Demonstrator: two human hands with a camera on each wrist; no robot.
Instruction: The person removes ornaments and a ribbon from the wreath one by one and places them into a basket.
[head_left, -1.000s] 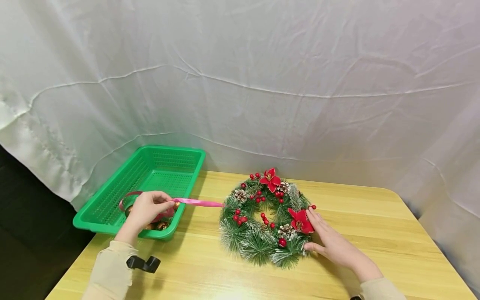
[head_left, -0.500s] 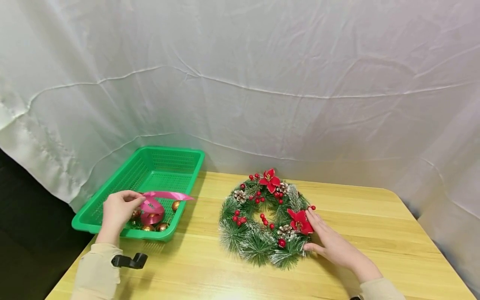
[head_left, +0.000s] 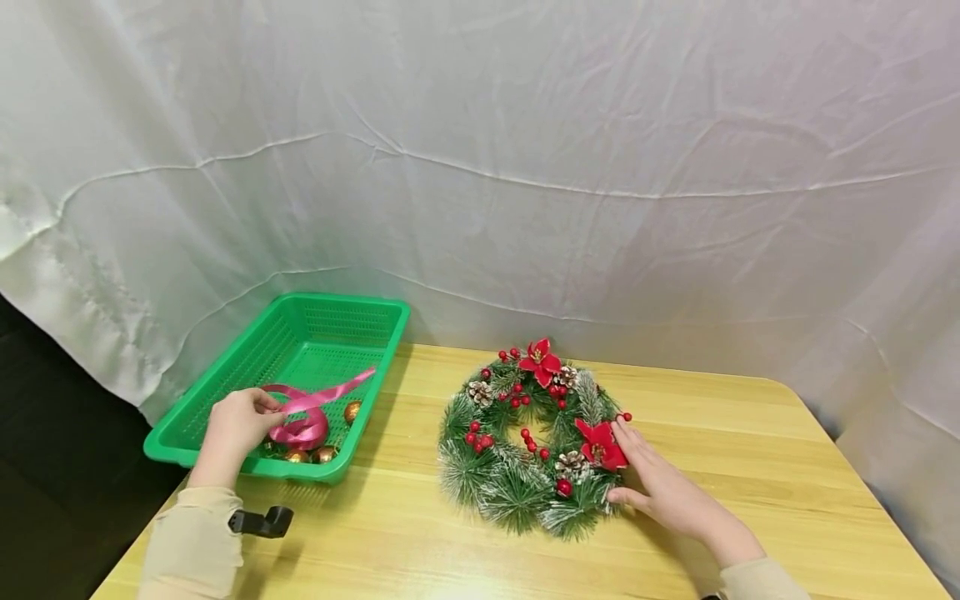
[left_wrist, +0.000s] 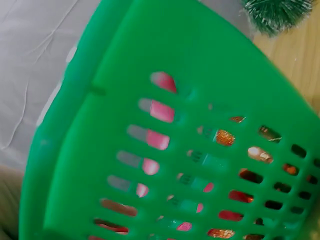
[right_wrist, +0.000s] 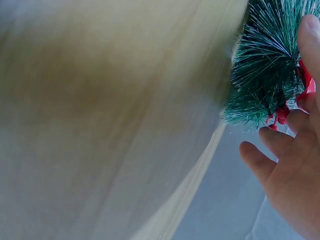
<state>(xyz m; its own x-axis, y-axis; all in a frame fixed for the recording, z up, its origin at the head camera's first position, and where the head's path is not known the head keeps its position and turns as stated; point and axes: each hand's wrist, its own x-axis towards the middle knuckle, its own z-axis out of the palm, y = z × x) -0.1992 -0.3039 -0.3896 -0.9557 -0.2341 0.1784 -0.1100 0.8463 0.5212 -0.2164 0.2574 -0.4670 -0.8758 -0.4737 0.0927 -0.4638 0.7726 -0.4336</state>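
Over the near left part of a green plastic basket [head_left: 300, 472], my left hand [head_left: 238, 425] pinches a pink ribbon [head_left: 330, 393] between thumb and fingers. The ribbon curls inside the basket, its tail reaching toward the right rim. Through slots in the basket wall [left_wrist: 175, 50], the left wrist view shows pieces of pink ribbon and shiny balls; the hand itself is hidden there. My right hand [head_left: 663, 483] rests with straight fingers on the right edge of a green Christmas wreath [head_left: 517, 492], beside a red fabric flower [head_left: 602, 443]. In the right wrist view its fingers [right_wrist: 277, 142] lie along the needles.
Several golden-brown balls, including one ball [head_left: 352, 411] by the right wall, lie in the basket. Pinecones [head_left: 480, 392] and red berries decorate the wreath. Both stand on a wooden table [head_left: 750, 467], with a pale curtain [head_left: 525, 167] behind.
My left hand has moved left with the ribbon, then lowered slightly. The ribbon's tail, earlier stretched toward the wreath, now lies over the basket. The right hand and wreath stay put.
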